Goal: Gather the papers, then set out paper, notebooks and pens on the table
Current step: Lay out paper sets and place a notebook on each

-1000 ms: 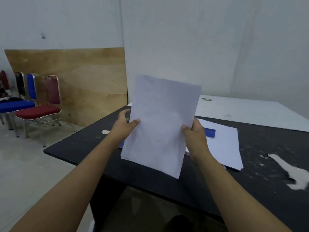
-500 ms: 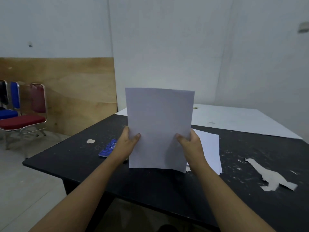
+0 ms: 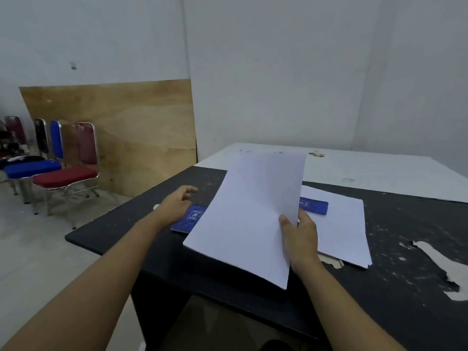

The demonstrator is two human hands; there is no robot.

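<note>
Here, right hand (image 3: 301, 239) pinches the paper sheaf (image 3: 248, 214) by its right edge; left hand (image 3: 174, 206), empty and loose-fingered, is just beside the blue notebook (image 3: 190, 220).

White papers (image 3: 248, 219) in grip of right hand (image 3: 301, 239) above black table (image 3: 405, 224); left hand (image 3: 174, 206) loose near blue notebook (image 3: 188, 220).

White walls (image 3: 278, 72), plywood sheet (image 3: 121, 127), padded chairs (image 3: 68, 168) left.

Released the sheaf of papers (image 3: 248, 216) from the left hand (image 3: 177, 206), now held loose-fingered by the blue notebook (image 3: 190, 219) near the table's (image 3: 114, 231) left edge. Left gripped by the right hand (image 3: 301, 239) alone, tipped from upright to a slant.
</note>
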